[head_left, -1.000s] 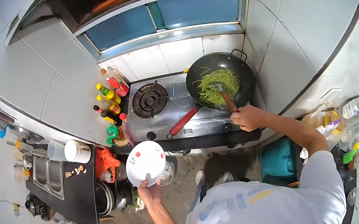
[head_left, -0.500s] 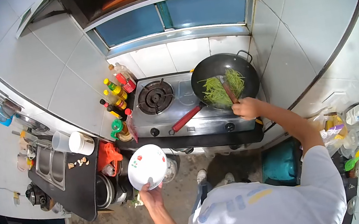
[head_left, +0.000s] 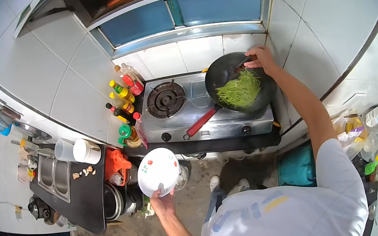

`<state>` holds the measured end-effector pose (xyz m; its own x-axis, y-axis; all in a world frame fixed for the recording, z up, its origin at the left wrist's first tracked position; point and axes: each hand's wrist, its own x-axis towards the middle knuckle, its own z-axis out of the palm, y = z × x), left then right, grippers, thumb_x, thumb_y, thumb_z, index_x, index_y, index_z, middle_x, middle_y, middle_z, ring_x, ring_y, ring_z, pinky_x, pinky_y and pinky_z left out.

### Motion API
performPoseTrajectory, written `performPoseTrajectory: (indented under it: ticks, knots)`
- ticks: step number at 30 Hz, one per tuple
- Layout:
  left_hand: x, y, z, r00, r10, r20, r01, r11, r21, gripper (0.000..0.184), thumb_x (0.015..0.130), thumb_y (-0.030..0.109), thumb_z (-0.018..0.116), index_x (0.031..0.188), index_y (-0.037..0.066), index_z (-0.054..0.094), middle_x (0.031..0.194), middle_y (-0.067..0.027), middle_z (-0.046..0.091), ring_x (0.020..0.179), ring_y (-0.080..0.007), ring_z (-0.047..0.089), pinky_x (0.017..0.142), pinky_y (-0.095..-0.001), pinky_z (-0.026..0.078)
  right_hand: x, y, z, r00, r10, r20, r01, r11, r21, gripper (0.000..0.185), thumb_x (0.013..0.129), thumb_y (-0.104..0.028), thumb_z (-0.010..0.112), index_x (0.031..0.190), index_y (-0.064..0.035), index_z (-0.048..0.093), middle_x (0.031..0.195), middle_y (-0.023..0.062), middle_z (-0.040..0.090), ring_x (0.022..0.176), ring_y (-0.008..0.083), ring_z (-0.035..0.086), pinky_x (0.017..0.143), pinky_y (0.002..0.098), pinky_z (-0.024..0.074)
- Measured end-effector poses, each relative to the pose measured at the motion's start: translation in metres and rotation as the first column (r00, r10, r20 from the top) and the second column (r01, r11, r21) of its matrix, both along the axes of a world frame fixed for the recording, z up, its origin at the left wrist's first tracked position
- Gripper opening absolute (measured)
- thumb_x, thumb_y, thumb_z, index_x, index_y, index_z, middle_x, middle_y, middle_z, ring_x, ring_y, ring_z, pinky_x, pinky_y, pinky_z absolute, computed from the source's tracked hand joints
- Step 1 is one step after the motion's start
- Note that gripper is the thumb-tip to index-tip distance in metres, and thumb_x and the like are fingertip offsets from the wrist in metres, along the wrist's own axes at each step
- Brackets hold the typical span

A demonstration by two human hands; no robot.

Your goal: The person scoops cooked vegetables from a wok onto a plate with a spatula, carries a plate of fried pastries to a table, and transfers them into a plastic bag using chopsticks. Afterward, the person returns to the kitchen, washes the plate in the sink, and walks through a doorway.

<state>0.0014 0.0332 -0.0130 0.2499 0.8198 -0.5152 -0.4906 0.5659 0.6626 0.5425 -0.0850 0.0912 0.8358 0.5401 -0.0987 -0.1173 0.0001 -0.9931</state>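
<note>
A dark wok (head_left: 218,73) with a red handle (head_left: 201,122) stands on the right burner of the steel stove (head_left: 202,133). Thin green strips of vegetable (head_left: 239,90) lie in it. My right hand (head_left: 261,58) is closed at the wok's upper right rim, around the dark handle of the spatula, whose blade I cannot make out clearly. In my left hand (head_left: 163,203) is a white bowl (head_left: 159,171) with red flower marks, gripped by its lower rim and held in front of the stove, left of my body.
Bottles (head_left: 121,98) stand left of the bare left burner (head_left: 165,100). Further left are a sink (head_left: 61,178), a white tub (head_left: 86,151) and an orange bag (head_left: 116,162) by the dark counter. Bags and containers (head_left: 353,132) sit at the right. A teal bin (head_left: 297,167) stands below.
My right hand has moved up from the wok's near edge to its upper right rim, taking the spatula out of the middle of the greens. The bowl stays in my left hand.
</note>
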Motion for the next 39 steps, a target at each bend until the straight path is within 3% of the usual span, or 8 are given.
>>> performPoseTrajectory:
  ticks: [5, 11, 15, 21, 25, 27, 34, 39]
  knots:
    - [-0.008, 0.022, -0.011, 1.000, -0.025, 0.002, 0.025, 1.000, -0.019, 0.054, 0.080, 0.006, 0.043, 0.133, 0.002, 0.035, 0.126, -0.0163, 0.048, 0.107, -0.0312, 0.056, 0.074, -0.0428, 0.056, -0.022, 0.013, 0.054, 0.880, 0.434, 0.191, -0.359, 0.873, -0.329, 0.017, 0.078, -0.014, 0.062, 0.082, 0.0020, 0.062, 0.082, 0.0089, 0.061, 0.063, 0.0202, 0.067, 0.055, 0.0285, 0.0567]
    - [-0.006, 0.058, -0.019, 0.996, -0.084, 0.004, 0.085, 0.996, -0.020, 0.055, 0.079, 0.006, 0.045, 0.133, 0.003, 0.037, 0.126, -0.0156, 0.049, 0.109, -0.0324, 0.055, 0.075, -0.0436, 0.056, -0.071, 0.014, 0.056, 0.412, 0.855, 0.314, -0.576, 0.512, -0.637, 0.016, 0.076, -0.011, 0.058, 0.083, 0.0017, 0.065, 0.077, 0.0082, 0.064, 0.066, 0.0156, 0.063, 0.063, 0.0301, 0.0508]
    - [-0.003, 0.088, -0.019, 0.988, -0.151, -0.009, 0.151, 0.988, 0.007, 0.056, 0.078, 0.006, 0.045, 0.132, 0.002, 0.037, 0.126, -0.0160, 0.049, 0.110, -0.0334, 0.055, 0.075, -0.0449, 0.057, -0.084, -0.001, 0.062, 0.355, 0.818, 0.452, -0.476, 0.575, -0.666, 0.013, 0.073, -0.010, 0.060, 0.079, 0.0010, 0.064, 0.075, 0.0102, 0.064, 0.073, 0.0207, 0.062, 0.070, 0.0321, 0.0483]
    - [0.012, 0.131, -0.019, 0.966, -0.260, 0.006, 0.259, 0.964, 0.055, 0.058, 0.077, 0.003, 0.043, 0.134, 0.002, 0.035, 0.127, -0.0168, 0.048, 0.111, -0.0349, 0.054, 0.074, -0.0465, 0.057, -0.117, -0.021, 0.050, 0.244, 0.880, 0.408, -0.422, 0.475, -0.772, 0.012, 0.073, -0.009, 0.061, 0.082, -0.0019, 0.063, 0.080, 0.0102, 0.064, 0.075, 0.0224, 0.062, 0.071, 0.0330, 0.0485]
    - [0.022, 0.135, -0.013, 0.971, -0.239, 0.003, 0.239, 0.971, 0.027, 0.058, 0.077, 0.003, 0.042, 0.134, 0.001, 0.034, 0.127, -0.0179, 0.047, 0.110, -0.0351, 0.054, 0.072, -0.0459, 0.058, -0.092, -0.052, 0.041, 0.655, 0.522, 0.547, -0.209, 0.820, -0.533, 0.011, 0.077, -0.008, 0.059, 0.085, -0.0008, 0.062, 0.082, 0.0072, 0.064, 0.073, 0.0185, 0.064, 0.066, 0.0290, 0.0505]
    - [0.022, 0.134, -0.017, 0.973, -0.232, 0.013, 0.232, 0.972, 0.032, 0.058, 0.076, 0.003, 0.042, 0.134, 0.001, 0.034, 0.127, -0.0182, 0.047, 0.111, -0.0351, 0.054, 0.072, -0.0464, 0.058, -0.082, -0.063, 0.059, 0.928, 0.181, 0.325, -0.033, 0.911, -0.412, 0.013, 0.081, -0.011, 0.057, 0.084, 0.0012, 0.061, 0.080, 0.0077, 0.063, 0.064, 0.0185, 0.066, 0.054, 0.0263, 0.0520]
    - [0.011, 0.090, -0.007, 0.989, -0.143, 0.030, 0.143, 0.990, 0.005, 0.060, 0.076, 0.004, 0.044, 0.135, 0.001, 0.033, 0.128, -0.0163, 0.047, 0.111, -0.0335, 0.054, 0.074, -0.0450, 0.058, -0.036, -0.095, 0.014, 0.927, -0.243, 0.286, 0.331, 0.889, -0.315, 0.019, 0.085, -0.015, 0.055, 0.087, 0.0030, 0.060, 0.078, 0.0112, 0.063, 0.051, 0.0230, 0.066, 0.041, 0.0267, 0.0509]
    - [-0.004, 0.063, -0.012, 0.995, -0.099, 0.005, 0.099, 0.995, -0.033, 0.057, 0.078, 0.005, 0.044, 0.133, 0.002, 0.035, 0.127, -0.0155, 0.048, 0.108, -0.0318, 0.056, 0.073, -0.0437, 0.057, -0.049, -0.085, -0.094, 0.881, -0.474, -0.002, 0.465, 0.863, 0.199, 0.015, 0.088, -0.012, 0.059, 0.086, 0.0029, 0.061, 0.079, 0.0096, 0.063, 0.055, 0.0217, 0.066, 0.044, 0.0271, 0.0527]
